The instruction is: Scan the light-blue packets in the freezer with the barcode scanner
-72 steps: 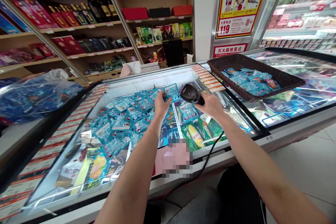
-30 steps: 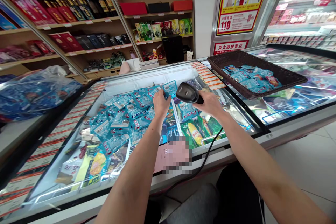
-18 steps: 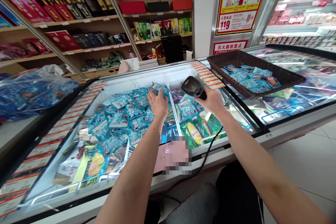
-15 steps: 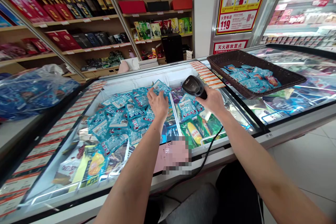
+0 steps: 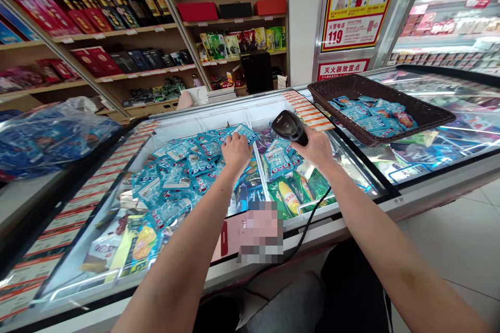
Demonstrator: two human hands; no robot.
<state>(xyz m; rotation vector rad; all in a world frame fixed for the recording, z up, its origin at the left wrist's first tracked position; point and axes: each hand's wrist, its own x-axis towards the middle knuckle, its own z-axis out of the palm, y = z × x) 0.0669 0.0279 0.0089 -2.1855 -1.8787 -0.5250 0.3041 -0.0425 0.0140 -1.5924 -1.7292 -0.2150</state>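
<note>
My right hand is wrapped round a black handheld barcode scanner, held above the freezer's right compartment. A black cable trails down toward my lap. Over the left compartment, my left hand has its fingers bent onto the near edge of a blue snack packet; the fingertips are partly hidden. Many similar blue packets lie heaped in that compartment. A few more blue packets sit below the scanner, on green packages.
A brown woven basket with blue packets stands on the freezer's right side. A pink-screened device, partly pixelated, lies at the front rim. To the left is a clear plastic bag of blue packets. Stocked shelves stand behind.
My left hand's fingers have bent in over the packet, which now lies flatter and a little to the right. My right hand and the scanner have hardly moved.
</note>
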